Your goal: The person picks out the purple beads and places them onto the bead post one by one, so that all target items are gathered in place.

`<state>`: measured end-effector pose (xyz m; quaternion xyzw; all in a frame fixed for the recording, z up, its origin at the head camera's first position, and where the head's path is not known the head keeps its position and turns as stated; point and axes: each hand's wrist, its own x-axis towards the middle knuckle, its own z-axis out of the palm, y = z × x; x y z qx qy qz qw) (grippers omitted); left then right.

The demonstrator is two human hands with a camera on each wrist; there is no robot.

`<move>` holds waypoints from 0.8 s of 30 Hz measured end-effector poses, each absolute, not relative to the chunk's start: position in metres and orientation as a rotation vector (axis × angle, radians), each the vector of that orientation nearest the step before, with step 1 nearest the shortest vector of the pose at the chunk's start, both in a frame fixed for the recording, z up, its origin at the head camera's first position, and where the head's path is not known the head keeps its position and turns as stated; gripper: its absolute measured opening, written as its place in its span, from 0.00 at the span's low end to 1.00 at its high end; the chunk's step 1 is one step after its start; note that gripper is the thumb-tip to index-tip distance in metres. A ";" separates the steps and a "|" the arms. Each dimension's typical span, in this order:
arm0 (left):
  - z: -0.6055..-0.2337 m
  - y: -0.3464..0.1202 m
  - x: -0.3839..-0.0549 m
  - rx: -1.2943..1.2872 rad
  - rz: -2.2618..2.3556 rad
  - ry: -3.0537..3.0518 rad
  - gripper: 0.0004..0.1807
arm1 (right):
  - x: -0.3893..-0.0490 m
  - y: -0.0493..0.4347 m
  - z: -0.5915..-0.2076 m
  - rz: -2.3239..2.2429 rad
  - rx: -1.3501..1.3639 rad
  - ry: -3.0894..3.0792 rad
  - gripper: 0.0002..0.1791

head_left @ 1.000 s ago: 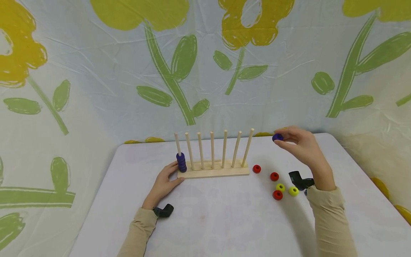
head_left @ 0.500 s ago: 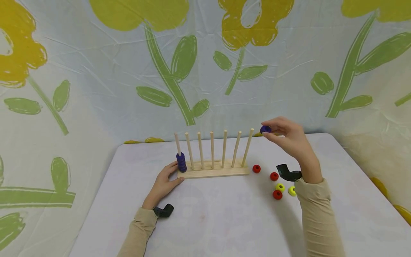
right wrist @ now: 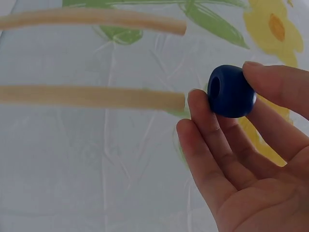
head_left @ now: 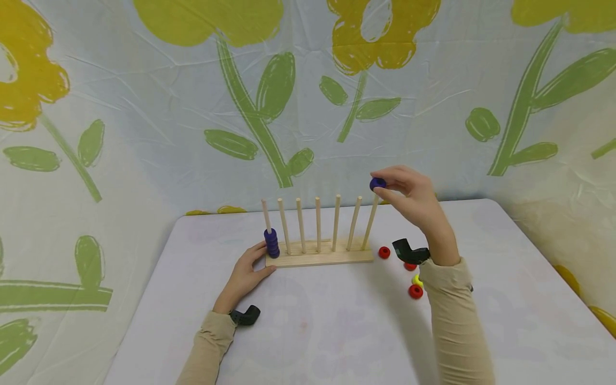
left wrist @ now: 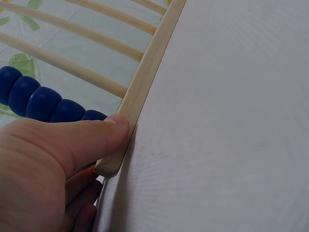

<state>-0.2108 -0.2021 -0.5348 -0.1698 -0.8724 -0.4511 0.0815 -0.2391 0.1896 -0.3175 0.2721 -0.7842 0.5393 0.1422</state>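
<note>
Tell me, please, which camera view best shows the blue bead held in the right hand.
The right wrist view: the bead appears large, its hole visible, pinched by the right hand. The head view shows it small, near the top of the rightmost peg. The left wrist view misses it, showing other blue beads.

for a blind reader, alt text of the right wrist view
A right hand pinches a round, glossy, holed blue bead near the tip of a pale round wooden peg. A second peg appears above it, before a pale flower-printed sheet.
</note>
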 end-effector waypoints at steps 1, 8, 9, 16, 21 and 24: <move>-0.535 -0.202 -0.211 -0.506 -1.351 -2.607 0.29 | -0.240 0.187 -0.317 1.570 0.794 -2.257 0.15; -0.536 -0.202 -0.212 -0.508 -1.355 -2.604 0.29 | -0.247 0.169 -0.318 1.679 0.868 -2.204 0.17; -0.537 -0.202 -0.212 -0.509 -1.356 -2.603 0.29 | -0.248 0.166 -0.318 1.693 0.882 -2.196 0.17; -0.538 -0.202 -0.212 -0.521 -1.343 -2.590 0.29 | -0.250 0.144 -0.317 1.735 0.965 -2.163 0.18; -0.541 -0.202 -0.212 -0.549 -1.313 -2.551 0.28 | -0.250 0.127 -0.312 1.734 1.015 -2.172 0.18; -0.543 -0.202 -0.213 -0.568 -1.287 -2.520 0.27 | -0.251 0.117 -0.311 1.725 1.043 -2.187 0.18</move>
